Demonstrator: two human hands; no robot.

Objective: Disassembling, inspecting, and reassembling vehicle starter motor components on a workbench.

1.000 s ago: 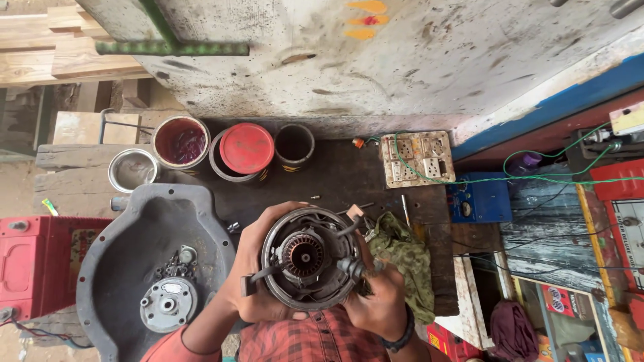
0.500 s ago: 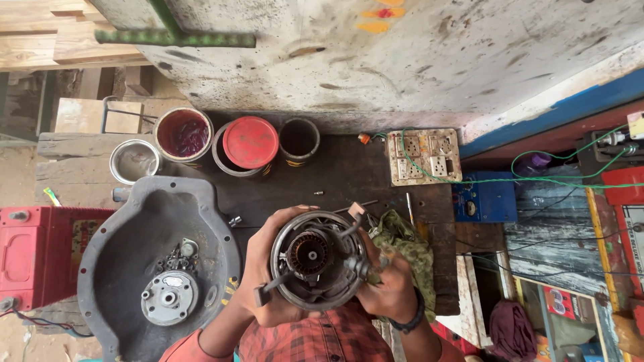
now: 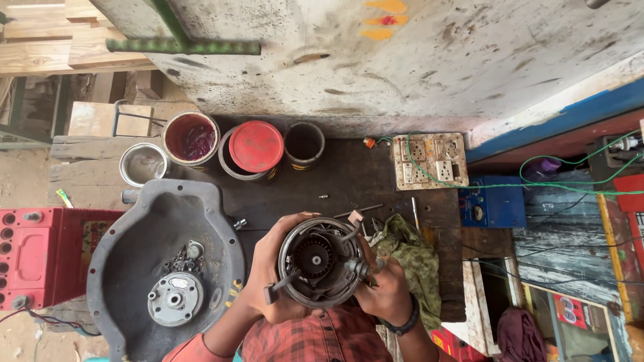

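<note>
Down at the bottom edge, a red plaid shirt fills the view, checked with darker lines, a row of small buttons running up its front placket. The sleeves look pushed or cut short, both forearms showing bare. On the right wrist sits a dark band, black, snug, like a watch strap or bracelet. The left hand and the right hand are bare, no gloves, smudged with grime.
</note>
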